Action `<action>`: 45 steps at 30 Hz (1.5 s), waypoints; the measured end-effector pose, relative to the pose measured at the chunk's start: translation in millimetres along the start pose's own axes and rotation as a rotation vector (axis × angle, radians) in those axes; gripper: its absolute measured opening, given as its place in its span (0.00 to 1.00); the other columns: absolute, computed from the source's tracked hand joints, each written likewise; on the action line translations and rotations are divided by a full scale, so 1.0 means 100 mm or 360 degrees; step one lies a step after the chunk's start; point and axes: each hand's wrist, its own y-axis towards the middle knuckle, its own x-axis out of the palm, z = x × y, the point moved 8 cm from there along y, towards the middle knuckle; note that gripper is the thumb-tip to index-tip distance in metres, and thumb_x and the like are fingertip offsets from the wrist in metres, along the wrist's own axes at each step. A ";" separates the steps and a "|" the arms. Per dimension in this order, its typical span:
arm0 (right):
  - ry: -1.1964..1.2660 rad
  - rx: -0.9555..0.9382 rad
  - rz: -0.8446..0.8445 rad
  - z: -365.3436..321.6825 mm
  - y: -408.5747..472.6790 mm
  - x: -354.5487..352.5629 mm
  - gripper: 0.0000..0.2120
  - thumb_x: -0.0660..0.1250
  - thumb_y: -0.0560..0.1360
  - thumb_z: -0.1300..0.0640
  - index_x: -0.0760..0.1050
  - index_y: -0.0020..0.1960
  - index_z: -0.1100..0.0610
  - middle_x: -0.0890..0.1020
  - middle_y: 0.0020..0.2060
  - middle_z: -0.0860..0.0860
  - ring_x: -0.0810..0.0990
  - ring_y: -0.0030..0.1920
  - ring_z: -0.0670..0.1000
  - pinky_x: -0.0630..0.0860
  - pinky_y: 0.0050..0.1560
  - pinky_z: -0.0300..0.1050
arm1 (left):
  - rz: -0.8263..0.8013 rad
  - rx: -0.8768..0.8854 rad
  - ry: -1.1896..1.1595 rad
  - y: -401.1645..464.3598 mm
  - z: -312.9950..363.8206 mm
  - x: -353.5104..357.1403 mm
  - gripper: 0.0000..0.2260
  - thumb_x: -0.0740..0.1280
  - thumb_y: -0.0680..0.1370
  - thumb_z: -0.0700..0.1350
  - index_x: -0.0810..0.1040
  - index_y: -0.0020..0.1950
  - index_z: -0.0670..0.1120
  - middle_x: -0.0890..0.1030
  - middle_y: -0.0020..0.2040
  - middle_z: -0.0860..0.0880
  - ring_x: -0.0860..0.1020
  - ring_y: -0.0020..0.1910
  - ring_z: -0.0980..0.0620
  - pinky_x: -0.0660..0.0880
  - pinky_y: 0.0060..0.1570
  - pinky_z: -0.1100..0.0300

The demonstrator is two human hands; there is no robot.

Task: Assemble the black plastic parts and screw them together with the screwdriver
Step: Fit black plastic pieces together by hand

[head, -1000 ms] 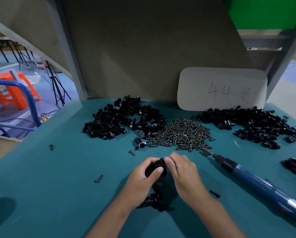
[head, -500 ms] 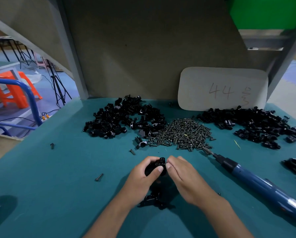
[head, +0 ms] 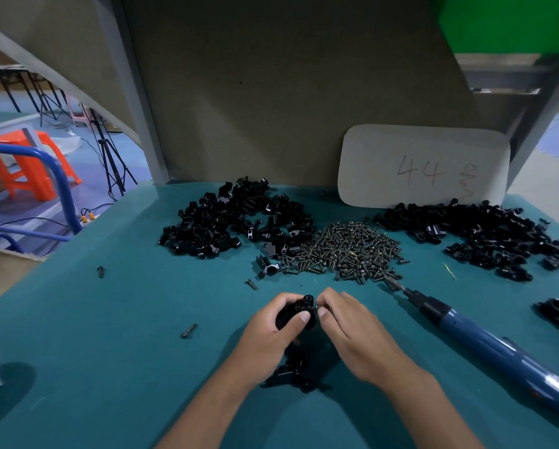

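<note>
Left hand (head: pixel 271 332) grip pinches black plastic parts (head: pixel 299 314); right hand (head: pixel 352 328) fingertips pinch small screw at joint. Step, judged: seating screw. Next: fetch screwdriver (head: pixel 485 341), 3 o'clock on bench (head: pixel 109 319).

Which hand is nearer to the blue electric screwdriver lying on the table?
Right. The right hand sits just left of the blue electric screwdriver, not touching it; the left hand is farther left, holding the black plastic part.

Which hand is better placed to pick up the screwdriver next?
Probably the right hand: the screwdriver lies just to its right, while the left hand grips the black part.
</note>
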 end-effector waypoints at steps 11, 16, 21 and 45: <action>0.0172 0.0119 0.0020 0.03 0.04 0.04 0.21 0.47 0.82 0.36 0.64 0.38 0.47 0.70 0.30 0.47 0.68 0.31 0.47 0.64 0.35 0.50 | -0.0025 0.0031 -0.0013 0.00 0.04 0.00 0.05 0.67 0.82 0.53 0.78 0.58 0.59 0.83 0.50 0.57 0.81 0.49 0.57 0.77 0.49 0.65; 0.0023 0.0052 0.0022 0.01 0.01 -0.02 0.14 0.46 0.79 0.36 0.64 0.46 0.42 0.73 0.38 0.42 0.71 0.45 0.43 0.66 0.40 0.44 | -0.0050 0.0019 -0.0022 0.01 0.03 0.03 0.08 0.67 0.80 0.56 0.78 0.58 0.59 0.83 0.52 0.56 0.82 0.53 0.54 0.79 0.54 0.57; -0.0132 0.0100 0.0080 -0.03 0.05 0.01 0.22 0.42 0.82 0.37 0.62 0.39 0.49 0.72 0.33 0.49 0.71 0.38 0.48 0.69 0.39 0.51 | -0.0049 0.0055 -0.0004 0.00 0.05 0.04 0.06 0.67 0.81 0.55 0.78 0.57 0.61 0.82 0.46 0.60 0.79 0.43 0.62 0.74 0.42 0.70; 0.0149 0.0006 -0.0021 0.04 0.02 0.03 0.17 0.47 0.81 0.34 0.64 0.46 0.44 0.73 0.38 0.40 0.71 0.39 0.46 0.66 0.37 0.46 | -0.0069 0.0001 -0.0052 0.00 0.04 0.02 0.06 0.67 0.82 0.54 0.78 0.58 0.60 0.83 0.50 0.60 0.81 0.49 0.61 0.75 0.48 0.69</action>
